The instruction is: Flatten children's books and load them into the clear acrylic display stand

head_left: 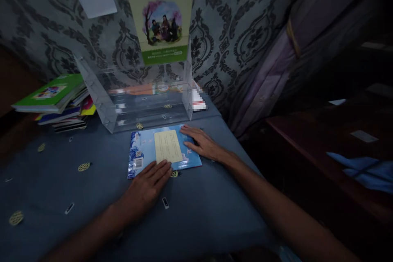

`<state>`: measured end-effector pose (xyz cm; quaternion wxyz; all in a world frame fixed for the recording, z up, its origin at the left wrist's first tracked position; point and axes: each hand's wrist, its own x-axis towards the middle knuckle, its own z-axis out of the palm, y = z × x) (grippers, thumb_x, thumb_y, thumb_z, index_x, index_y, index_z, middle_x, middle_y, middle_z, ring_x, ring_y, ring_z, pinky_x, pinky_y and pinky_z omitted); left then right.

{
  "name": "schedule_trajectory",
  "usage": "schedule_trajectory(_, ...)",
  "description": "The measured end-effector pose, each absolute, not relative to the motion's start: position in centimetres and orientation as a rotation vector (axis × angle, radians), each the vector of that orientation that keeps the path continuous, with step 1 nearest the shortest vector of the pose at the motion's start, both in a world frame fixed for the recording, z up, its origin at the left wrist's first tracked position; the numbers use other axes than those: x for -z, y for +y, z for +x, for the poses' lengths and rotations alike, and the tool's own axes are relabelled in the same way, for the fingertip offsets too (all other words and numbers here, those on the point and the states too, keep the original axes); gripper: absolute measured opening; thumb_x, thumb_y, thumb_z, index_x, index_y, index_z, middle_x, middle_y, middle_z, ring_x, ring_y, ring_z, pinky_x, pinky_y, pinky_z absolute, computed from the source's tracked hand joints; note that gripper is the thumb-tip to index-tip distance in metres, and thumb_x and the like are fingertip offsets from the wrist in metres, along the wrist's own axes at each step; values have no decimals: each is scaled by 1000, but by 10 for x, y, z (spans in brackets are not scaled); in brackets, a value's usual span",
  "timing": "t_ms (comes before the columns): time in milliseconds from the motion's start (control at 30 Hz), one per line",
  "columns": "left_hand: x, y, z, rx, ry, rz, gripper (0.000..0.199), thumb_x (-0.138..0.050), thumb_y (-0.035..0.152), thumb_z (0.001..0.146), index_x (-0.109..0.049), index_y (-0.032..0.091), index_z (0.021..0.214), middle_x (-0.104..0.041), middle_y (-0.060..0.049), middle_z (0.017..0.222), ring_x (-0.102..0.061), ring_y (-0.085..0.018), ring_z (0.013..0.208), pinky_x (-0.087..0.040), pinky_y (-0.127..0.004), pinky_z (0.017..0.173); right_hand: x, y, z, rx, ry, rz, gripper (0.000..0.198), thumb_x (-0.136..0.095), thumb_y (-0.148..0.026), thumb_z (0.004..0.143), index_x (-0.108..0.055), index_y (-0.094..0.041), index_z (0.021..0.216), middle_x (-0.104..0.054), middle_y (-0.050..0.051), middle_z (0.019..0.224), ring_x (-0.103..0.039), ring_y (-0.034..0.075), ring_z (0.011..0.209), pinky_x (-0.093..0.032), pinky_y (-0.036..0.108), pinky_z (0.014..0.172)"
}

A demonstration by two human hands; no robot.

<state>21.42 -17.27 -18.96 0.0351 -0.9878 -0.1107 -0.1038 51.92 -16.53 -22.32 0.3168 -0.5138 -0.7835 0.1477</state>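
A thin blue book [145,143] lies flat on the table, its barcode side up, with a pale yellow text panel on the cover. My left hand [150,182] rests at its near edge, fingers stretched out over the lower cover. On the book's right side lies my right hand [201,143], flat with fingers extended and thumb a little apart. Neither hand grips anything. Just behind the book stands a clear plastic book rack [147,108] with several slots.
Left of the rack is a stack of books [53,94], a green one on top. A green-and-cream poster [164,20] stands or hangs behind, against patterned wallpaper. The blue tablecloth [123,221] ends at a right edge, beyond which a purple curtain [264,86] hangs near a dark red surface [307,147].
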Motion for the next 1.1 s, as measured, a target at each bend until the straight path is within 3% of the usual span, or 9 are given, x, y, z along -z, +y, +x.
schedule_trajectory(267,199,-174,180,394,-514,-2925,51,-35,7,98,-40,18,148,-55,-9,144,-46,-22,138,-45,-41,109,226,-153,519,-331,-2058,-1445,50,-52,-42,96,-52,-21,141,-46,14,151,-37,29,144,-33,55,116)
schedule_trajectory(467,208,-175,178,422,-615,-2885,46,-35,9,98,-48,18,142,-57,-8,142,-50,-24,134,-47,-45,106,227,-152,516,-204,-2074,-1482,48,-52,-41,95,-56,-19,137,-54,15,144,-48,29,135,-38,54,113)
schedule_trajectory(733,207,-156,167,467,-691,-2897,40,-42,12,97,-62,22,129,-67,-7,129,-59,-25,126,-54,-43,99,216,-230,500,93,-2022,-1600,38,-49,-35,97,-61,-17,127,-63,17,123,-60,30,113,-52,51,96)
schedule_trajectory(867,212,-146,168,569,-738,-2971,40,-45,12,96,-60,24,132,-64,-7,134,-56,-25,129,-55,-43,99,216,-277,482,229,-1954,-1642,34,-49,-32,96,-61,-16,124,-64,16,112,-63,29,99,-57,47,84)
schedule_trajectory(1100,218,-101,185,730,-649,-3104,46,-44,7,95,-57,25,135,-61,-8,138,-51,-23,134,-51,-43,105,216,-309,459,172,-1900,-1630,43,-54,-26,94,-51,-24,137,-63,14,109,-64,28,96,-60,43,76)
